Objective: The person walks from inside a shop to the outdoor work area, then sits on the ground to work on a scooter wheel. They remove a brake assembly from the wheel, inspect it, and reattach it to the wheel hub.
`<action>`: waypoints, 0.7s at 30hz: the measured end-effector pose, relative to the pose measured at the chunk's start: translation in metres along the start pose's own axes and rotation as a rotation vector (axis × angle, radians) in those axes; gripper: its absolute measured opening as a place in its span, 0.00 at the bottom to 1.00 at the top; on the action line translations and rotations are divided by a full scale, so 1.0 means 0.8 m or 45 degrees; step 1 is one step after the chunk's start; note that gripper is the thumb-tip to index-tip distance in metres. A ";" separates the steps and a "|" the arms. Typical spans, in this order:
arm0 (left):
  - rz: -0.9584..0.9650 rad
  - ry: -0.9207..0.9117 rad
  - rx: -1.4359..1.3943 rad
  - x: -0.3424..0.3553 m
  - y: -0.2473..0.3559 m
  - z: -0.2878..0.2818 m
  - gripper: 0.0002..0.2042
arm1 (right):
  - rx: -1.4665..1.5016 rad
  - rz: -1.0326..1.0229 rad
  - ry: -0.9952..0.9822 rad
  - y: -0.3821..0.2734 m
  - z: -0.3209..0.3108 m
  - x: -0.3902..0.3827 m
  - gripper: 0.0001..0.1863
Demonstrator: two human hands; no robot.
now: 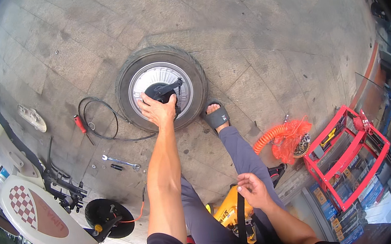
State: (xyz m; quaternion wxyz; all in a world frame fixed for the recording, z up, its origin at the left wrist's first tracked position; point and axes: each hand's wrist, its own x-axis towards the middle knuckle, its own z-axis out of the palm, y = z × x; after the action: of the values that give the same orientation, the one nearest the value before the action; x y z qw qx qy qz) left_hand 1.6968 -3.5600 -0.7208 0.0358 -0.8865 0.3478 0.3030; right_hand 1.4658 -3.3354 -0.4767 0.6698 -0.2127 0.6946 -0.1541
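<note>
Grey stone paving (269, 44), stained and laid in slabs, forms the ground. Clock positions are taken from the wheel, twelve at the top of the view.

Central item: one wheel (147, 81), lying flat; black tyre (125, 77), silver disc, dark hub with a black lever (170, 87) pointing to two o'clock.

Left hand (159, 111): on the wheel, reaching in from six o'clock; thumb and fingers spread wide over the hub. Whether they clasp it, cannot tell.

Right hand (255, 191): well apart from the wheel, at five o'clock, above the trouser leg (250, 156); fingers half bent, thumb held a little off.

At four o'clock: sandalled foot (215, 115), just beside the tyre; farther out, orange coiled hose (267, 139) and red metal rack (341, 163).

At five: yellow object (229, 209), between the legs.

At seven: spanner (121, 162).

Between seven and eight: pale scooter body (30, 205).

Between eight and nine: looped black cable (116, 124), red-handled screwdriver (79, 124).
</note>
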 end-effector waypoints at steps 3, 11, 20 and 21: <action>-0.107 0.042 0.058 0.006 0.011 0.023 0.63 | 0.166 0.073 0.043 -0.010 -0.043 0.007 0.19; -0.204 0.045 0.151 0.011 0.025 0.029 0.65 | 0.280 0.124 -0.024 -0.018 -0.057 0.017 0.17; -0.202 0.030 0.089 0.012 0.025 0.026 0.64 | 0.363 0.271 -0.058 -0.019 -0.060 0.029 0.15; -0.203 0.018 0.100 0.013 0.023 0.028 0.64 | 0.331 0.270 -0.076 -0.019 -0.057 0.031 0.15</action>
State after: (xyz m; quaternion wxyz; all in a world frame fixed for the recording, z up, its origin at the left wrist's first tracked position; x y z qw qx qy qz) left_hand 1.6795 -3.5738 -0.7422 0.0921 -0.9114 0.2880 0.2792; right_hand 1.4211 -3.3642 -0.4884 0.7244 -0.0542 0.6672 -0.1648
